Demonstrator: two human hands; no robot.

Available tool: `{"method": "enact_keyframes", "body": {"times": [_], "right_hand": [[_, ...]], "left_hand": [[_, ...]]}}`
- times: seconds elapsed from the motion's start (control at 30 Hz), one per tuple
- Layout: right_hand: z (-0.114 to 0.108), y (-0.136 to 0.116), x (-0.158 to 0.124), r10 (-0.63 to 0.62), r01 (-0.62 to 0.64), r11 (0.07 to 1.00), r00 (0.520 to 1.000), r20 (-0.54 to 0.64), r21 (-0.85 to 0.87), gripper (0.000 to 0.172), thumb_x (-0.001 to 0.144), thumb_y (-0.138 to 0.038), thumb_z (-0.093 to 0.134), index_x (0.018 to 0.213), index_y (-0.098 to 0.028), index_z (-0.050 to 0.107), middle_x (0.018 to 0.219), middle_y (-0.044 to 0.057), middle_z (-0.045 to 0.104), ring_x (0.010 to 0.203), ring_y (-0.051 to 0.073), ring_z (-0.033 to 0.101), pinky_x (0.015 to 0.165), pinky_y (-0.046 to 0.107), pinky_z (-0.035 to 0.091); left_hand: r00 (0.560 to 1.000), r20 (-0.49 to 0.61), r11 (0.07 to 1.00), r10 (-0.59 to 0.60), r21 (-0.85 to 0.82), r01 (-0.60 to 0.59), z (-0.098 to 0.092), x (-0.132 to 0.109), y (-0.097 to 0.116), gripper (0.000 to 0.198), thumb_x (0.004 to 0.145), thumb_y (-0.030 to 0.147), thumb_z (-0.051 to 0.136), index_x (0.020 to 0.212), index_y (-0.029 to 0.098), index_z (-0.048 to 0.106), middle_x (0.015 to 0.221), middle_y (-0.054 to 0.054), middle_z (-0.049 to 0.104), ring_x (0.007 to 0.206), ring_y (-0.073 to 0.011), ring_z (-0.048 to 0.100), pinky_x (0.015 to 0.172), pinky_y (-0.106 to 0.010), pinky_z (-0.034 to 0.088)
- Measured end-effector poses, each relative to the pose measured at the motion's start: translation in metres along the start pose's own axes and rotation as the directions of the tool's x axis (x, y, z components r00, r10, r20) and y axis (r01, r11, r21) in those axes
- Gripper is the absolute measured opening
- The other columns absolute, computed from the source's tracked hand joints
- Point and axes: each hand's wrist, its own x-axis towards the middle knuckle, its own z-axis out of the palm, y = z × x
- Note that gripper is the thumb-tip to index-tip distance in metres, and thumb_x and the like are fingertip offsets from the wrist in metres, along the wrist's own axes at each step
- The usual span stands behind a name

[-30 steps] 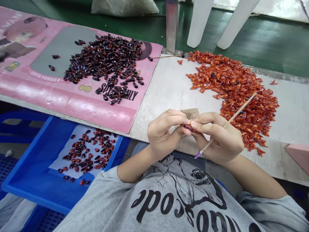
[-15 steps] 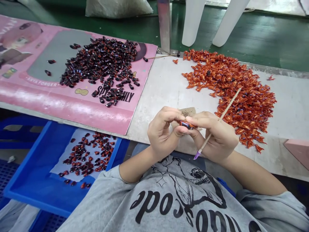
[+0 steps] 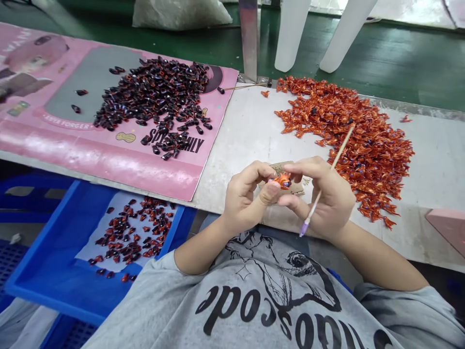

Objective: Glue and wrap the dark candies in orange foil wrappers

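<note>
My left hand [image 3: 244,196] and my right hand [image 3: 324,198] meet just above the near edge of the grey table [image 3: 250,131]. Together their fingertips pinch a small orange foil-wrapped piece [image 3: 283,181]. My right hand also grips a thin wooden stick [image 3: 324,181] with a purple tip; it slants up to the right, over the orange pile. A small brown card [image 3: 288,177] lies on the table under the fingers.
A heap of orange foil wrappers [image 3: 348,138] covers the table on the right. Dark glossy pieces [image 3: 156,102] are piled on a pink printed board [image 3: 109,155] at left. A blue tray [image 3: 54,261] below holds more pieces. White legs [image 3: 290,34] stand behind.
The piece between my fingertips has turned and now shows crumpled orange foil. The stick has tilted more upright. Both hands stay in the same spot.
</note>
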Motion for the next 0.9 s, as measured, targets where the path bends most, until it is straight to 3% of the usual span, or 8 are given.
{"method": "enact_keyframes", "body": {"times": [0.1, 0.2, 0.37, 0.6, 0.73, 0.77, 0.83, 0.9], "right_hand": [[-0.003, 0.000, 0.001, 0.108, -0.114, 0.991, 0.990, 0.092, 0.063, 0.039, 0.095, -0.057, 0.059, 0.087, -0.019, 0.057, 0.071, 0.001, 0.057, 0.063, 0.012, 0.054, 0.058, 0.026, 0.044], [-0.005, -0.003, 0.003, 0.163, -0.180, 0.981, 0.965, 0.207, 0.066, 0.042, 0.099, -0.053, 0.056, 0.074, -0.019, 0.051, 0.061, -0.003, 0.048, 0.054, 0.009, 0.044, 0.053, 0.024, 0.036], [-0.006, -0.010, 0.005, 0.224, -0.246, 0.965, 0.953, 0.207, 0.087, 0.043, 0.099, -0.045, 0.059, 0.067, -0.019, 0.049, 0.057, -0.004, 0.042, 0.050, 0.008, 0.038, 0.049, 0.024, 0.030], [-0.005, -0.005, 0.010, 0.254, -0.276, 0.959, 0.938, 0.234, 0.068, 0.047, 0.096, -0.051, 0.061, 0.064, -0.019, 0.047, 0.055, -0.003, 0.040, 0.050, 0.010, 0.037, 0.050, 0.026, 0.030], [-0.005, 0.020, 0.015, 0.325, -0.330, 0.943, 0.891, 0.318, -0.039, 0.049, 0.097, -0.065, 0.049, 0.080, -0.021, 0.061, 0.063, 0.001, 0.058, 0.056, 0.013, 0.053, 0.054, 0.027, 0.039], [-0.006, 0.027, 0.014, 0.353, -0.350, 0.934, 0.883, 0.310, -0.066, 0.053, 0.097, -0.069, 0.044, 0.087, -0.021, 0.064, 0.068, 0.002, 0.061, 0.059, 0.015, 0.056, 0.056, 0.028, 0.042], [-0.009, 0.040, 0.013, 0.411, -0.402, 0.911, 0.877, 0.250, -0.089, 0.061, 0.097, -0.073, 0.035, 0.101, -0.020, 0.065, 0.073, 0.004, 0.065, 0.064, 0.017, 0.060, 0.060, 0.030, 0.046], [-0.012, 0.048, 0.012, 0.458, -0.452, 0.889, 0.874, 0.161, -0.079, 0.067, 0.097, -0.075, 0.027, 0.111, -0.020, 0.063, 0.072, 0.004, 0.063, 0.066, 0.018, 0.061, 0.064, 0.032, 0.049]], "left_hand": [[0.997, 0.058, 0.998, 0.053, 0.035, -0.055, -0.001, -0.002, -0.003, 0.011, 0.093, 0.030, 0.065, 0.089, 0.020, 0.061, 0.075, 0.002, 0.061, 0.065, -0.0089, 0.055, 0.062, -0.021, 0.046], [0.993, 0.104, 0.997, 0.047, 0.054, -0.053, -0.003, -0.002, -0.005, 0.009, 0.092, 0.028, 0.066, 0.091, 0.020, 0.062, 0.076, 0.001, 0.062, 0.066, -0.0095, 0.056, 0.062, -0.022, 0.047], [0.992, 0.128, 1.000, 0.018, 0.002, -0.019, -0.003, 0.001, -0.006, 0.013, 0.096, 0.030, 0.060, 0.089, 0.019, 0.062, 0.078, -0.001, 0.065, 0.070, -0.0105, 0.061, 0.064, -0.022, 0.048], [0.968, 0.200, 0.985, 0.153, 0.045, -0.165, -0.009, 0.009, -0.019, 0.016, 0.097, 0.033, 0.058, 0.088, 0.019, 0.059, 0.073, 0.001, 0.061, 0.061, -0.0084, 0.053, 0.056, -0.021, 0.041], [0.919, 0.388, 0.959, 0.069, 0.228, -0.168, -0.045, 0.047, -0.044, 0.035, 0.098, 0.047, 0.050, 0.085, 0.018, 0.062, 0.075, -0.003, 0.065, 0.065, -0.0116, 0.058, 0.060, -0.025, 0.043], [0.922, 0.384, 0.934, 0.038, 0.313, -0.169, -0.056, 0.063, -0.053, 0.039, 0.098, 0.051, 0.048, 0.083, 0.018, 0.062, 0.075, -0.004, 0.065, 0.065, -0.0125, 0.057, 0.062, -0.026, 0.043], [0.930, 0.366, 0.836, -0.034, 0.521, -0.175, -0.076, 0.097, -0.072, 0.040, 0.098, 0.052, 0.047, 0.081, 0.018, 0.061, 0.071, -0.004, 0.063, 0.061, -0.0136, 0.053, 0.062, -0.029, 0.041], [0.912, 0.382, 0.663, -0.149, 0.723, -0.195, -0.088, 0.128, -0.091, 0.030, 0.097, 0.040, 0.048, 0.083, 0.018, 0.062, 0.074, -0.006, 0.064, 0.067, -0.0169, 0.056, 0.068, -0.031, 0.043]]}}
